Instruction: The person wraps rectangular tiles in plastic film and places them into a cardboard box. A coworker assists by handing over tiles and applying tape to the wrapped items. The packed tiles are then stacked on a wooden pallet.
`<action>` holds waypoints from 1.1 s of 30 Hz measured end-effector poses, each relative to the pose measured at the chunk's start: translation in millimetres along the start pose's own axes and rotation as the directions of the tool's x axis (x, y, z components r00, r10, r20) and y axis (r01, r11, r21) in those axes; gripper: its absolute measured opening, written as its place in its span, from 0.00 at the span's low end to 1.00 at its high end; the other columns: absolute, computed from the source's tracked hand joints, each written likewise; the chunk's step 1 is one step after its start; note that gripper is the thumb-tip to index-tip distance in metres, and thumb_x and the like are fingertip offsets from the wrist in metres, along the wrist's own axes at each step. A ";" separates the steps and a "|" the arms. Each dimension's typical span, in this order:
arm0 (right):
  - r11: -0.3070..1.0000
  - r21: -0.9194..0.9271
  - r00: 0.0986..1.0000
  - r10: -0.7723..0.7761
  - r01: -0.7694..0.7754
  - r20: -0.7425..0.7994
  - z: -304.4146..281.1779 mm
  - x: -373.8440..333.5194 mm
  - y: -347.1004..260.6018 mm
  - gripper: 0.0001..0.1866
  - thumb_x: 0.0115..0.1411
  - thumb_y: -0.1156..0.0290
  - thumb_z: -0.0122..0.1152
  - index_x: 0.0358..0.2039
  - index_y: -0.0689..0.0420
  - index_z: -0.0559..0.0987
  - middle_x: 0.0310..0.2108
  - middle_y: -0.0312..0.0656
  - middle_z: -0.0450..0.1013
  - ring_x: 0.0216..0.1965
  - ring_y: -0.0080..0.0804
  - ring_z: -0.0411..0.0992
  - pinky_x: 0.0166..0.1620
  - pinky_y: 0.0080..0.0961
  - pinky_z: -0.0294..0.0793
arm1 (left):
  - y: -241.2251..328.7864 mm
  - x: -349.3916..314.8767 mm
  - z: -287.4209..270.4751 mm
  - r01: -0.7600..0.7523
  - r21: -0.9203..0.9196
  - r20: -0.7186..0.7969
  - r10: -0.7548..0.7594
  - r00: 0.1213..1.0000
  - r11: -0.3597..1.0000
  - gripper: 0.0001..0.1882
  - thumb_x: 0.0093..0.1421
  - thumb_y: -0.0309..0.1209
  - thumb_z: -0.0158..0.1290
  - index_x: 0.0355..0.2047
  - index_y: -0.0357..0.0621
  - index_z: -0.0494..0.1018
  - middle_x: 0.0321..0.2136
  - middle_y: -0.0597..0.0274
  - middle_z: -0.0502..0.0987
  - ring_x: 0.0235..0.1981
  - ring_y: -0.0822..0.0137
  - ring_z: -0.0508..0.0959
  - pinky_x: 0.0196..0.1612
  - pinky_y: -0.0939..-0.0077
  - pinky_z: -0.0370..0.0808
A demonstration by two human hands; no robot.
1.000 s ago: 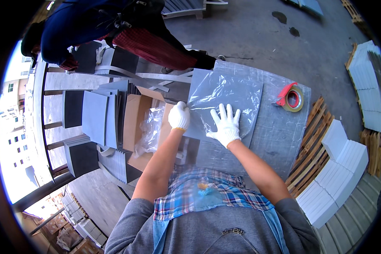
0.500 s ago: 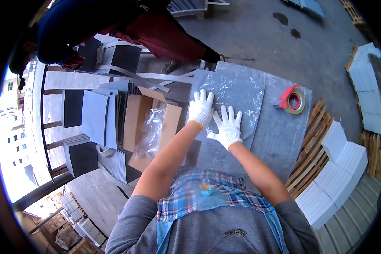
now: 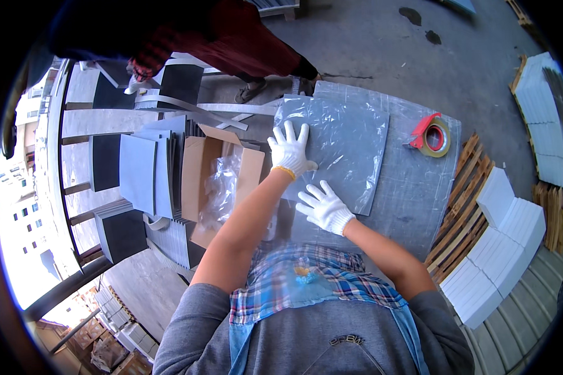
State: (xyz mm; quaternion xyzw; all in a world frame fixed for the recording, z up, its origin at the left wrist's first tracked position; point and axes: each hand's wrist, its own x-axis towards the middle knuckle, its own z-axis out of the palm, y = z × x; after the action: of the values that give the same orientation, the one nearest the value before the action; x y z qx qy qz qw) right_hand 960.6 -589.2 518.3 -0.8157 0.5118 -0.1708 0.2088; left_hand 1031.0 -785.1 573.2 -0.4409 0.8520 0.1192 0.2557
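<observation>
Your left hand (image 3: 290,150) had slid onto the near-left corner of the plastic-wrapped slab (image 3: 338,147), fingers spread flat. Your right hand (image 3: 324,206) had drawn back to the slab's near edge, fingers open, smoothing the wrap. The tape roll (image 3: 436,137) lay right of the slab.

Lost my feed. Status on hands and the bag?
Left hand flat on plastic bag. Right hand flat at its near edge. Tape roll lies apart, right.
</observation>
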 end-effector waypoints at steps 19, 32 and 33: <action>0.981 0.137 0.990 -0.129 0.135 -0.051 13.5 44.1 -34.6 0.23 0.60 0.62 0.59 0.57 0.48 0.74 0.57 0.45 0.69 0.60 0.42 0.65 0.64 0.42 0.62 | -24.5 3.4 3.3 -0.167 0.255 0.075 0.153 0.985 0.952 0.72 0.35 0.58 0.73 0.75 0.55 0.43 0.73 0.40 0.48 0.73 0.36 0.46 0.66 0.32 0.52; 0.768 -0.135 0.765 0.572 -0.627 -0.296 -7.3 -74.3 21.7 0.37 0.55 0.43 0.65 0.62 0.49 0.73 0.64 0.51 0.65 0.65 0.55 0.60 0.67 0.58 0.55 | -40.7 -8.8 -3.7 -0.233 0.219 0.050 0.227 0.973 0.948 0.70 0.37 0.59 0.72 0.74 0.52 0.46 0.72 0.39 0.48 0.73 0.39 0.50 0.70 0.36 0.49; 0.756 -0.139 0.758 0.590 -0.640 -0.278 -7.5 -78.8 18.9 0.38 0.55 0.42 0.65 0.62 0.48 0.73 0.64 0.50 0.65 0.65 0.55 0.59 0.67 0.59 0.54 | -40.3 -10.9 -3.7 -0.223 0.190 0.079 0.211 0.974 0.956 0.69 0.38 0.59 0.72 0.74 0.51 0.46 0.72 0.39 0.48 0.73 0.39 0.50 0.70 0.36 0.49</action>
State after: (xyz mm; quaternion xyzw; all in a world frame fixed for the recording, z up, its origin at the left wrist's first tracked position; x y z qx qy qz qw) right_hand 909.5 -526.4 509.9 -0.5949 0.7881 -0.1207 0.1022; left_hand 1067.8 -802.6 583.1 -0.3135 0.8951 0.0738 0.3082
